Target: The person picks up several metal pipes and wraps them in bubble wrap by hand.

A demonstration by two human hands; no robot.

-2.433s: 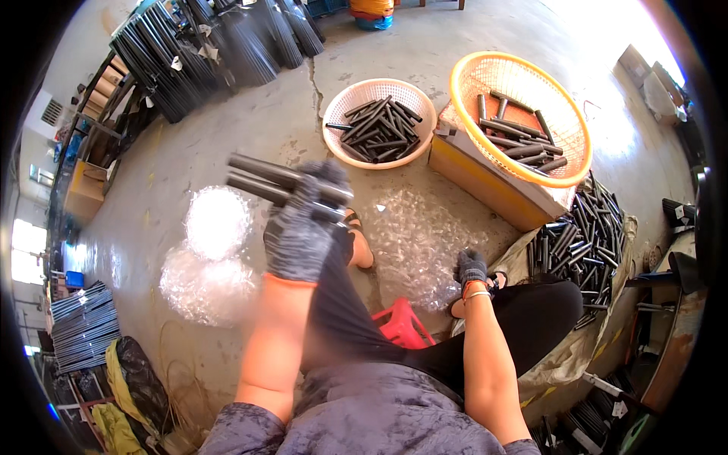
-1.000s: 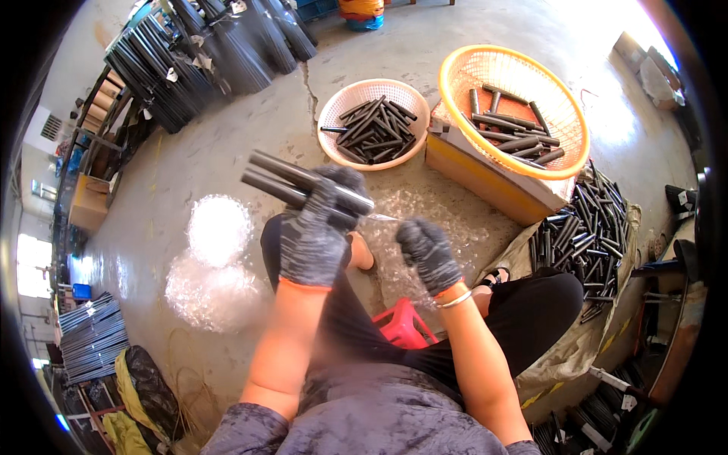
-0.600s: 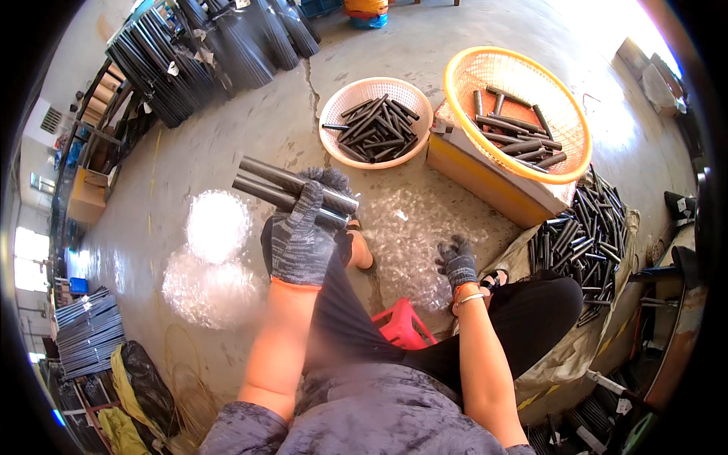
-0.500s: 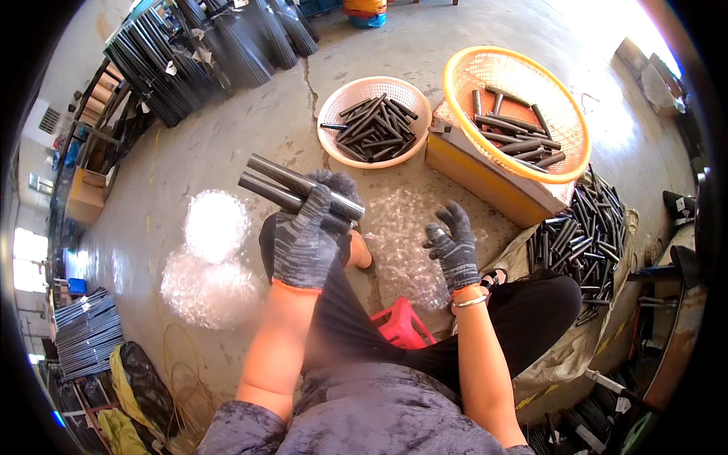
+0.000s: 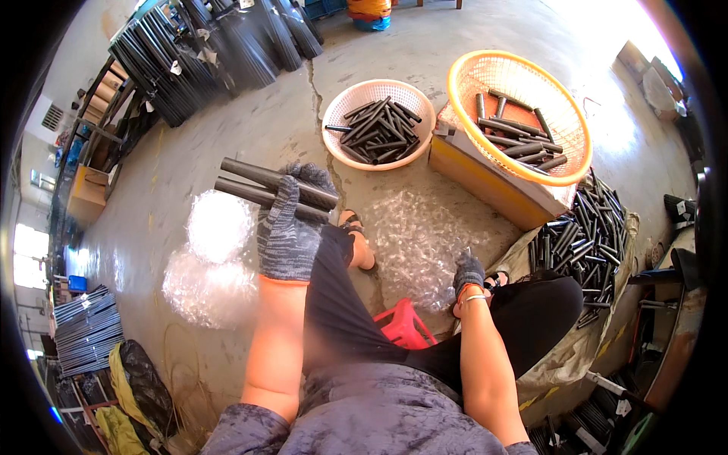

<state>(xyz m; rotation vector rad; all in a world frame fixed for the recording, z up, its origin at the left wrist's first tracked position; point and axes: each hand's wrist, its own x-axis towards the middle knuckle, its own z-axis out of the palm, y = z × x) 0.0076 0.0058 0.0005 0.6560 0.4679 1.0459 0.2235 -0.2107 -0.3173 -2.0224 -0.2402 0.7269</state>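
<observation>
A gray-gloved left hand point(image 5: 292, 227) wraps its fingers around two black tubes point(image 5: 250, 172), gripped side by side above the concrete floor point(image 5: 356, 57). The right hand point(image 5: 469, 271), fingers curled, is near the right edge of scattered clear plastic scraps point(image 5: 409, 243); whether it pinches anything cannot be told. Beyond, a pale basket point(image 5: 415, 94) holds more tubes point(image 5: 379, 136), one reaching its left rim; an orange-rimmed basket point(image 5: 491, 74) tilts atop a carton point(image 5: 474, 180).

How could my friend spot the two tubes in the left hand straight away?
Start at the pale pink basket on the floor, near the picture's top middle. Below and left of it is the left hand in its grey glove. The two dark tubes lie side by side in its grip, unlike the tubes heaped in the basket.
</observation>
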